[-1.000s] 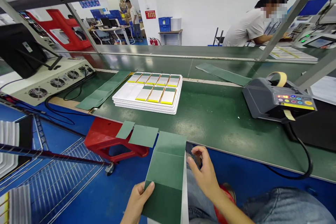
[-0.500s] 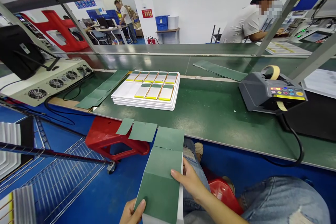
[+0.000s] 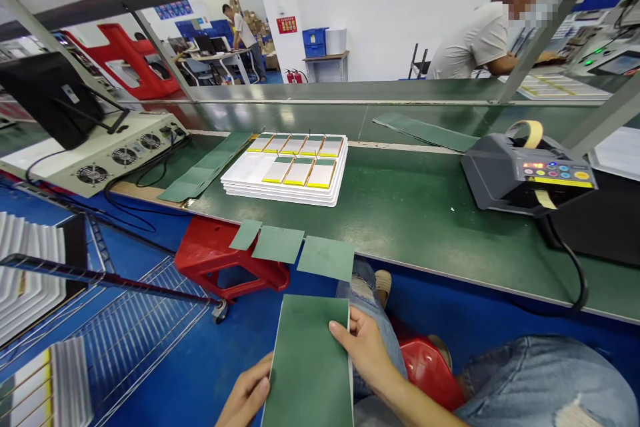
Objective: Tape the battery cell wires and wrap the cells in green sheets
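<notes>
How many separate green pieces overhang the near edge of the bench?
3: the left piece, smallest, above the red stool; the middle piece; and the right piece. None appears hidden there, unless pieces are stacked.

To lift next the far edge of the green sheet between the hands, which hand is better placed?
Probably the right hand: its thumb lies on the green sheet, near the far edge. The left hand is nearer the person, at the sheet's left edge.

The hands [image 3: 369, 347] are bare, the blue jeans [image 3: 543, 380] faded and ripped.
</notes>
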Motion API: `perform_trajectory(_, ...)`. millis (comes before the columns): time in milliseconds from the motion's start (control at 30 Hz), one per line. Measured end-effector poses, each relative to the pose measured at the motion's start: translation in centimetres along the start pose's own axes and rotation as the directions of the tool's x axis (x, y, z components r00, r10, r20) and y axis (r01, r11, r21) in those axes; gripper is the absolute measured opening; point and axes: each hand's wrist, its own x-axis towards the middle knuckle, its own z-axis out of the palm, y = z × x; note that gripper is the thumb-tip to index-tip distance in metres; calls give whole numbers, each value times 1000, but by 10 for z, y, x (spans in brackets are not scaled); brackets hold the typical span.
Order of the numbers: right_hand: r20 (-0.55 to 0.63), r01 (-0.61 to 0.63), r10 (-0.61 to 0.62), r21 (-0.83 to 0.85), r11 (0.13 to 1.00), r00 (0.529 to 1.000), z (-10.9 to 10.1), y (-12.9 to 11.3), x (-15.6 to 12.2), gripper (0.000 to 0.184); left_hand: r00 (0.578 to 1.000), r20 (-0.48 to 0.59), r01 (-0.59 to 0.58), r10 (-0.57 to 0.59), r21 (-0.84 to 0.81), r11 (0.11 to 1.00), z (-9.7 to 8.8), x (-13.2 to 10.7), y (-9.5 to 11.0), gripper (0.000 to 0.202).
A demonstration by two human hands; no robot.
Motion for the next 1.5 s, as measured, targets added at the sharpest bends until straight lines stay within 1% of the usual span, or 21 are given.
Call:
perform_trajectory(67, -36, 44, -48, -104, 994, 998, -3, -6, -3, 40, 997, 13, -80, 79, 37, 996, 6, 14, 16, 45)
perform_trajectory(133, -90, 83, -105, -221, 972, 990, -12, -15, -6, 40, 992, 29, -124, 123, 56, 991, 19, 31, 27, 42)
perform_trajectory(200, -157, 116, -175, -326, 938, 972, -24, -26, -8, 42, 994, 47, -98, 96, 34, 995, 38, 50, 32, 39)
perform_trajectory(267, -225, 139, -255, -429, 893, 940, -40, -38, -9, 43, 998, 50, -50, 49, 10, 999, 60, 69, 34, 37)
perform_trajectory(333, -270, 143, -309, -496, 856, 912, -56, -51, -13, 44, 998, 28, -57, 57, 4, 998, 81, 85, 34, 33)
perform_trajectory(400, -252, 155, -299, -467, 871, 920, -69, -62, -18, 45, 996, 5, -93, 93, 12, 996, 98, 101, 34, 29)
perform_trajectory(467, -181, 159, -235, -357, 920, 955, -79, -70, -24, 42, 992, -16, -127, 127, 8, 992, 112, 115, 37, 26)
perform_trajectory(533, -151, 137, -188, -296, 945, 971, -86, -76, -28, 43, 988, -32, -153, 153, -15, 988, 124, 127, 41, 26)
perform_trajectory(600, -210, 120, -197, -331, 936, 958, -92, -79, -28, 45, 987, -42, -155, 153, -56, 986, 135, 135, 46, 28)
perform_trajectory(667, -294, 116, -247, -401, 909, 923, -98, -80, -24, 47, 993, -29, -120, 118, -116, 986, 143, 139, 51, 33)
perform_trajectory(767, -365, 99, -289, -460, 882, 885, -102, -78, -16, 48, 999, 33, -22, 30, -231, 973, 147, 134, 58, 37)
perform_trajectory(867, -413, 68, -283, -463, 884, 866, -101, -70, -8, 50, 996, 83, 64, -40, -318, 946, 141, 128, 61, 37)
perform_trajectory(933, -445, 49, -275, -455, 889, 852, -97, -64, -4, 50, 993, 86, 108, -83, -354, 929, 135, 127, 59, 35)
perform_trajectory(1033, -483, 34, -266, -438, 899, 834, -92, -58, 1, 51, 985, 28, 166, -169, -397, 903, 129, 130, 51, 30)
perform_trajectory(1133, -490, 31, -260, -427, 904, 832, -90, -57, 5, 51, 964, -53, 213, -259, -423, 881, 128, 135, 44, 28)
perform_trajectory(1333, -416, 24, -238, -457, 889, 878, -100, -67, 4, 52, 918, -147, 272, -369, -444, 854, 130, 142, 41, 30)
perform_trajectory(1367, -415, 23, -254, -486, 873, 874, -103, -71, 0, 50, 909, -166, 277, -382, -444, 852, 130, 143, 40, 30)
perform_trajectory(1400, -429, 25, -307, -549, 836, 850, -106, -75, -4, 47, 902, -183, 279, -392, -444, 851, 130, 144, 40, 30)
perform_trajectory(1433, -437, 36, -403, -642, 766, 804, -109, -80, -8, 43, 898, -192, 279, -395, -445, 851, 130, 144, 41, 29)
perform_trajectory(1467, -410, 52, -524, -750, 660, 746, -110, -85, -12, 40, 900, -188, 278, -393, -447, 850, 129, 144, 41, 29)
perform_trajectory(1500, -335, 68, -635, -849, 523, 696, -111, -91, -16, 36, 908, -170, 275, -384, -450, 850, 129, 143, 42, 29)
